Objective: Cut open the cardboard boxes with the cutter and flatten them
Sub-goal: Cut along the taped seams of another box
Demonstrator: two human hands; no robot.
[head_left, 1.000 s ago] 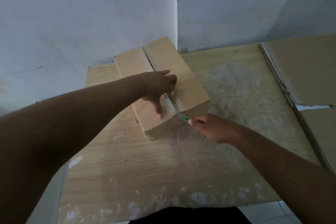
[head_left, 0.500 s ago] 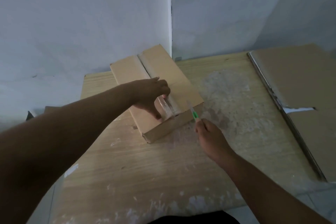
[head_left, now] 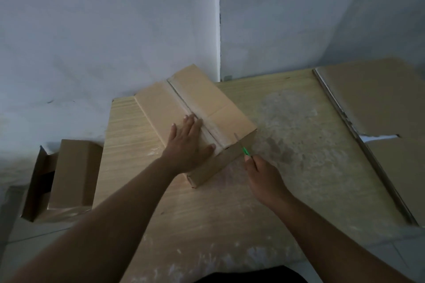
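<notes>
Open box (head_left: 73, 174): far left, on the floor beside the table; brown cardboard, flaps up, dark inside.

Table (head_left: 207, 213): pale wood with white scuffs and a worn grey patch right of centre; set into a corner of the grey wall (head_left: 92, 30).

Closed box (head_left: 207, 103): on the table's far left part, turned at an angle, one end towards the person. Top flaps lie shut, with a tape (head_left: 195, 114) strip along the centre seam.

Left hand (head_left: 187, 145): laid flat on the closed box's top, left of the tape; fingers straight and together, thumb spread towards the near edge. It presses down and grasps nothing.

Cutter (head_left: 245, 150): green handle, thin blade. The blade points up and away, its tip at the upper edge of the box's near end, right of the tape. Whether it bites into the cardboard cannot be told.

Right hand (head_left: 264, 177): just off the box's near end, above the table; fingers curled round the cutter's handle.

Flat cardboard (head_left: 379, 103): far right, large sheets stacked on the table's right edge, a white slip showing at a notch.
</notes>
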